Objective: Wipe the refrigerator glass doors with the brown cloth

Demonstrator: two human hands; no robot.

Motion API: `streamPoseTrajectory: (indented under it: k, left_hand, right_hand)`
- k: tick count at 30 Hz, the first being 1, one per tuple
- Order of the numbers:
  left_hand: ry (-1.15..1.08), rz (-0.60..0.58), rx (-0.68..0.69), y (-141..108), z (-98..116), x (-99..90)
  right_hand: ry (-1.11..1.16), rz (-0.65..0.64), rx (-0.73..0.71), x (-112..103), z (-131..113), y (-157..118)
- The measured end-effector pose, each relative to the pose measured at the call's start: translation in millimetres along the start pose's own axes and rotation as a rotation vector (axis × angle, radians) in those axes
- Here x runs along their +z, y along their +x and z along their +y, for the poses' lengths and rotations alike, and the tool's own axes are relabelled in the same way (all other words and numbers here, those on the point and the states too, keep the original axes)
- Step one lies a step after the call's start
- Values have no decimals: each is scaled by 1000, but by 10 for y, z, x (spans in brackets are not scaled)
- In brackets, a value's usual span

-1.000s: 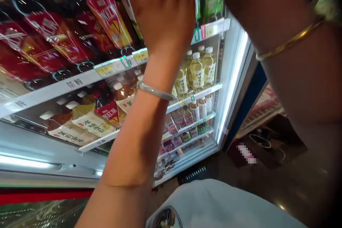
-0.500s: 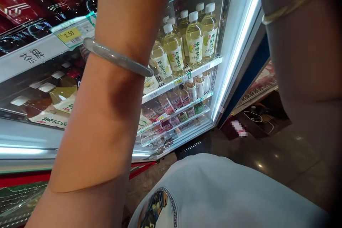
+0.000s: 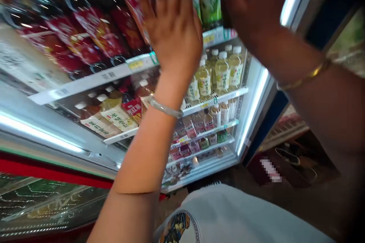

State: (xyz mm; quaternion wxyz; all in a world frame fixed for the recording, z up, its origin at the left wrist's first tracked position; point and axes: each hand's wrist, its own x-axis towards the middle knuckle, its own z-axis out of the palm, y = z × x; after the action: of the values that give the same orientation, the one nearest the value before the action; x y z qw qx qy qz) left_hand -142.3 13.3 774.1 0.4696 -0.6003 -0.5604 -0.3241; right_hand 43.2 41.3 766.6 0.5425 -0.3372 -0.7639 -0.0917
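Held the left hand (image 3: 176, 40) up before the upper shelf (image 3: 99, 76), back of hand to the view, with long, straight fingers, beside red bottles (image 3: 95, 32) and near a green-label bottle (image 3: 211, 2). Held the right hand (image 3: 256, 5) high also, to the right of this one. Could not tell of a grip in either, with fingertips cut off and palms hidden. Saw no bottle outside the fridge (image 3: 17, 100); found many in rows on the shelves, with yellow bottles (image 3: 222, 72) and small bottles (image 3: 189, 126) lower down. Saw a dark box (image 3: 253, 164) on the floor outside. Lost part of the middle shelves behind the left forearm (image 3: 142, 152), and some upper bottles behind the hands.
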Motion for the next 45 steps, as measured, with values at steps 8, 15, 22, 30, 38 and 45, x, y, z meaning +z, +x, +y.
streamPoseTrajectory:
  k: [8,15,22,30,38,45]
  left_hand:
    - [-163,-11,-51,-326,208,-354]
    - [-49,113,-38,-493,168,-239]
    - [-37,122,-91,-650,177,-217]
    - [-47,99,-58,-816,105,-296]
    - [31,80,-116,-865,-119,-404]
    - [61,129,-183,-880,-588,-627]
  right_hand:
    - [-90,386,-485,84,-83,335]
    - [-15,638,-331,312,72,-47]
    - [5,543,-523,303,-244,250]
    - [47,636,-340,601,-207,-350]
    - [80,620,-370,562,-571,177]
    - [98,713,-310,894,-770,-241]
